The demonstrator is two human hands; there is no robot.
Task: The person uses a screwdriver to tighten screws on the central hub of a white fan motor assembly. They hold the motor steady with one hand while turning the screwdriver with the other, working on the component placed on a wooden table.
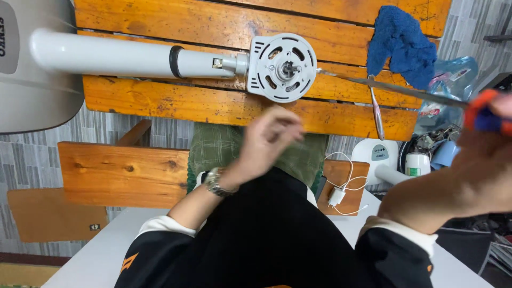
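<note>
I see orange-brown wooden worktop (160, 104), white fan motor housing (281, 67), blue cloth (401, 45), orange-and-blue screwdriver handle (484, 113), grey striped floor (106, 130).

Home repair corner: stripped fan motor (281, 68) on wooden bench (160, 101).

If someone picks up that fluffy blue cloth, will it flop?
Probably yes: the blue cloth lies crumpled and draped over the wooden bench, so it looks soft and floppy. It likely weighs little, and its fuzzy surface should not slip or roll.
</note>
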